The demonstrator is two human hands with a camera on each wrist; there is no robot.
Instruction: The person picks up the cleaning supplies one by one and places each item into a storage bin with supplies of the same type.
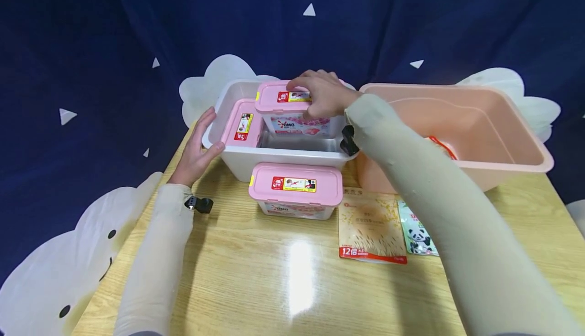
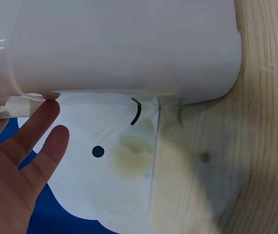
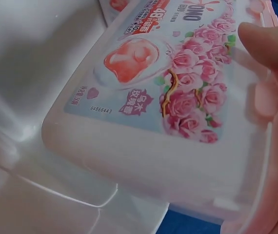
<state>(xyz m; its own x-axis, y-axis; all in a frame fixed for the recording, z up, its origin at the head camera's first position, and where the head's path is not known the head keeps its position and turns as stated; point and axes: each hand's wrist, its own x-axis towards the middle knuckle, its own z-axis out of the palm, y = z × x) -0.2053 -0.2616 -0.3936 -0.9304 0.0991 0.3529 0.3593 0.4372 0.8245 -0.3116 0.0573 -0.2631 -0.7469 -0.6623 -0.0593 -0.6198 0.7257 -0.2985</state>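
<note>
My right hand (image 1: 324,92) grips a pink-lidded OMO laundry capsule box (image 1: 299,125) from above, over the back of a white bin (image 1: 283,157). In the right wrist view the thumb presses beside the lid of this box (image 3: 144,122), whose side shows roses and a capsule. A second pink-lidded box (image 1: 230,123) sits inside the bin at its left end. My left hand (image 1: 194,150) rests at the bin's left rim, fingers fairly straight; the left wrist view shows those fingers (image 2: 41,131) against the rim's outside. A third box (image 1: 296,183) stands on the table before the bin.
To the right stands a peach bin (image 1: 457,123), with something red-edged low inside it. Flat on the table (image 1: 256,275) lie a tan packet (image 1: 370,224) and a green panda packet (image 1: 418,237), partly under my right forearm. A dark blue curtain (image 1: 228,21) hangs behind.
</note>
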